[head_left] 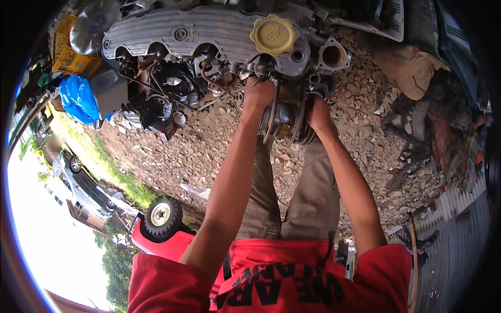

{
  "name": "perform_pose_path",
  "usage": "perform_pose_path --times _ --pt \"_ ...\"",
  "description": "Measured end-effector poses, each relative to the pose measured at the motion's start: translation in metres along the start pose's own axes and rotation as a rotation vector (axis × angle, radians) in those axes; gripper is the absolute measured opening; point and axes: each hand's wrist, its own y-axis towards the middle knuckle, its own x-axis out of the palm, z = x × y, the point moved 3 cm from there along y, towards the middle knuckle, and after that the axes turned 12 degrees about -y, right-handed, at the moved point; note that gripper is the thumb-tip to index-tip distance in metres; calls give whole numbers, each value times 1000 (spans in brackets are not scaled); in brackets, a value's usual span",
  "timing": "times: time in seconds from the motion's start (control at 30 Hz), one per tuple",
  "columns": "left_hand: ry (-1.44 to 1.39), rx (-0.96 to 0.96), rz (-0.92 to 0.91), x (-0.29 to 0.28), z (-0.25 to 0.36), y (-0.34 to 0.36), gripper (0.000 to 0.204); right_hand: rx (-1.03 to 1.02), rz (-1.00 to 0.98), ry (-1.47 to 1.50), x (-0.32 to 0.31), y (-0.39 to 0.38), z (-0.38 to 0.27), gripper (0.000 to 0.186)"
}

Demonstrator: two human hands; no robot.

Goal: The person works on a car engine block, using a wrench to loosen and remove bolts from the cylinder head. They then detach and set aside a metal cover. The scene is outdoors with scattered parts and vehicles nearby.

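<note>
A car engine (219, 34) with a ribbed grey cover lies across the top of the view. Its yellow oil filler cap (274, 35) is in place. Below the cap, between my hands, is a dark, rounded metal engine part (285, 112) with ridged bands. My left hand (259, 94) reaches in at this part's left side, close under the engine cover, its fingertips hidden. At the right side, my right hand (318, 112) lies against the part's edge. Its fingers disappear behind the dark metal, so their grip does not show.
Gravelly ground (156, 151) surrounds my legs. Thin metal pipes (214, 99) stick out left of my left hand. Further left are black plastic bags (156, 112) and a blue bag (78, 99). Dark scrap parts (417, 130) and a brown sack (412, 70) lie at right.
</note>
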Motion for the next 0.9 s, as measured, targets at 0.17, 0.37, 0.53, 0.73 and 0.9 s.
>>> perform_pose_path --times 0.17,0.37,0.53,0.73,0.9 --pt "141 -137 99 -7 35 -8 31 38 -105 115 -8 2 -4 22" --pt "120 -26 33 -2 -16 18 43 -26 -57 83 -11 0 -7 24" --pt "275 86 -13 -9 16 -20 38 3 -69 63 -11 4 -6 26" --pt "215 159 117 -1 -13 -45 41 -2 -46 105 -10 -5 -9 28" --pt "106 213 6 -2 -13 -32 29 13 -19 146 -7 -2 -5 27"
